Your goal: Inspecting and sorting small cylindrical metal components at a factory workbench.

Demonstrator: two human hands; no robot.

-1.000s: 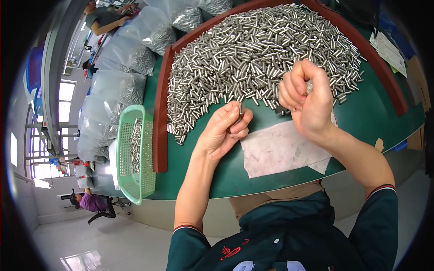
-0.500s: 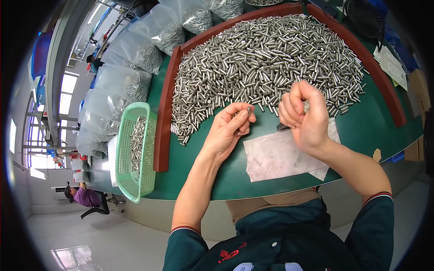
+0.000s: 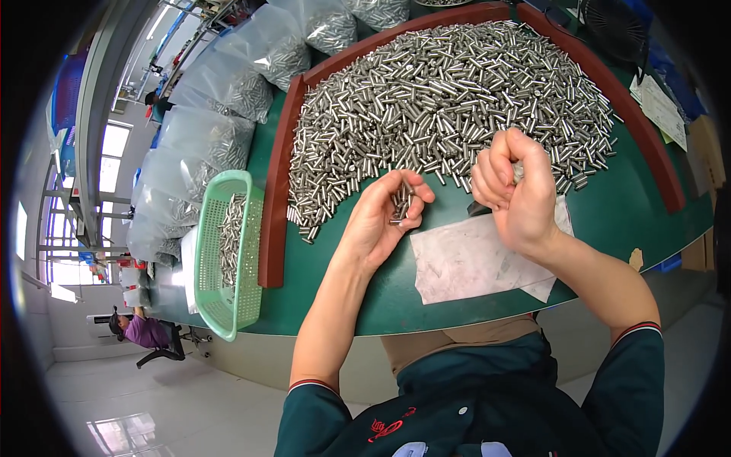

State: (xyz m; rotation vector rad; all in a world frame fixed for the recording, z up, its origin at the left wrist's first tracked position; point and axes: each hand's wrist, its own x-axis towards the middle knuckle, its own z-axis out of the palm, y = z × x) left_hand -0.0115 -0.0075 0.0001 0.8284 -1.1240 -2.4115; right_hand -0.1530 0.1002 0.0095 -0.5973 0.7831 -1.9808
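A big heap of small silver metal pins covers the green table inside a dark red raised border. My left hand lies palm up at the heap's near edge, fingers closed around a small bundle of pins. My right hand is raised just right of it, fingers curled on several pins that barely show between them. Below both hands lies a white paper sheet.
A light green plastic basket holding pins sits at the table's left edge. Clear plastic bags of pins are stacked at the back left. Papers lie at the far right. A seated person is in the lower left distance.
My left hand has turned palm up and gathered pins into a bundle. My right hand stays raised beside it, shifted little. The view has tilted slightly.
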